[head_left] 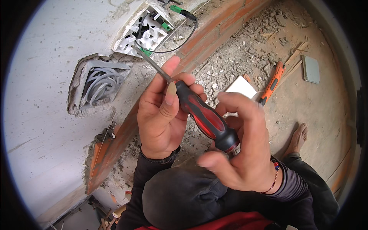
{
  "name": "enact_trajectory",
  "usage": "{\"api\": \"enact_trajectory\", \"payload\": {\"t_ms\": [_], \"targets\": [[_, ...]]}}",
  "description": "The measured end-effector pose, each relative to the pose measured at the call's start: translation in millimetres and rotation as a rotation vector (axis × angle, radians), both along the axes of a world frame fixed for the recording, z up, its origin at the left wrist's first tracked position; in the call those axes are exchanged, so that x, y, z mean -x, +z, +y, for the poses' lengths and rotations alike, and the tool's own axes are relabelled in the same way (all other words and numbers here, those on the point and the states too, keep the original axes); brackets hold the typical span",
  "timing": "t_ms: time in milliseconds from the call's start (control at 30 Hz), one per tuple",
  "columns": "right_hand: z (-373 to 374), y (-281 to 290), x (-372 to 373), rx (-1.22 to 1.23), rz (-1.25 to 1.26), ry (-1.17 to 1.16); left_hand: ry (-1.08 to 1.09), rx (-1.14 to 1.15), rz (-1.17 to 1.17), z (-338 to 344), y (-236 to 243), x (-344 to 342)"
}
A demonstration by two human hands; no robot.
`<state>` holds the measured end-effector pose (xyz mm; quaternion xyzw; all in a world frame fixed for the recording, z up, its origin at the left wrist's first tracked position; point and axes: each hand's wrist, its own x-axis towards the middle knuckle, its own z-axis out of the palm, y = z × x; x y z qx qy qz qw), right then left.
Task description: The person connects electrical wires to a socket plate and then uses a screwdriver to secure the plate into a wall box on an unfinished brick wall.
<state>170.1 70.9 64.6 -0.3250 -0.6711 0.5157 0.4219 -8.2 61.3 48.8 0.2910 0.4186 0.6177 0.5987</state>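
A screwdriver with a red and black handle (pixel 207 120) points up and left in the middle of the view. My left hand (pixel 161 115) grips it where the handle meets the metal shaft, thumb along it. My right hand (pixel 245 142), slightly blurred, curves around the handle's butt end with thumb and fingers apart; whether its hidden fingertips touch it I cannot tell. Above, a white junction box (pixel 147 32) in the wall holds green connectors and a black cable loop. Left of it, a rough recess holds coiled grey conduit or cable (pixel 101 86).
An orange-black tool (pixel 274 80) lies right of a white square plate (pixel 240 86). A grey plate (pixel 310 69) lies farther right. Plaster rubble (pixel 230 50) covers the floor along a brick wall base (pixel 203 34). My bare foot (pixel 299 136) rests at the right.
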Motion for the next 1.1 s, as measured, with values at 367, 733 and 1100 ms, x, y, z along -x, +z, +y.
{"api": "enact_trajectory", "payload": {"t_ms": [367,733,1100], "targets": [[-2,-4,2,0.017,0.032,-0.011,0.025,-0.009,-0.021,1,-1,-1],[-2,2,-6,0.243,0.000,0.067,0.047,0.018,-0.105,5,4,-9],[-3,3,-3,0.372,0.036,0.020,-0.010,0.000,-0.033,5,-1,-5]]}}
